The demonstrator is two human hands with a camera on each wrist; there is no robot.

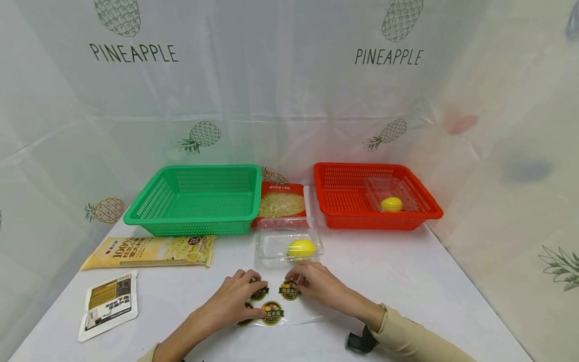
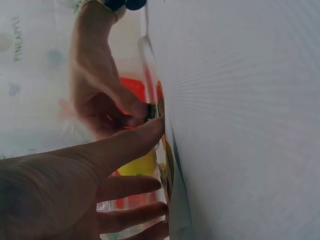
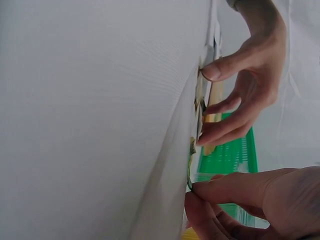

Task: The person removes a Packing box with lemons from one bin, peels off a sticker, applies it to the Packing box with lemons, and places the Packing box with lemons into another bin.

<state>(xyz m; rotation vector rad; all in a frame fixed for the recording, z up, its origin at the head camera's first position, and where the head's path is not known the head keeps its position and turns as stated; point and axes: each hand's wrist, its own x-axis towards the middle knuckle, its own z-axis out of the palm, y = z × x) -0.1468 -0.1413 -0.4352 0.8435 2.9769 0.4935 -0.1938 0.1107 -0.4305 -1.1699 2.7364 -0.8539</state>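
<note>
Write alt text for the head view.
A person's right hand pinches a round sticker while the left hand rests on the sticker sheet. Beyond are a green basket, a red basket and a clear container holding a yellow fruit.

a sticker sheet (image 1: pixel 302 312) lies front and centre on the table (image 1: pixel 407 281), the left hand (image 1: pixel 231 301) on its left part, the right hand (image 1: pixel 320 284) at its right. behind it sits a box (image 1: pixel 273 245), a lemon (image 1: pixel 301 248) in its right part. farther back, a packet (image 1: pixel 284 203) lies between the left basket (image 1: pixel 194 226) and the right basket (image 1: pixel 371 221), which holds a second box (image 1: pixel 377 187) with a second lemon (image 1: pixel 391 204). before the left basket lies a noodle bag (image 1: pixel 156 251); nearer, a pouch (image 1: pixel 110 304).
</note>
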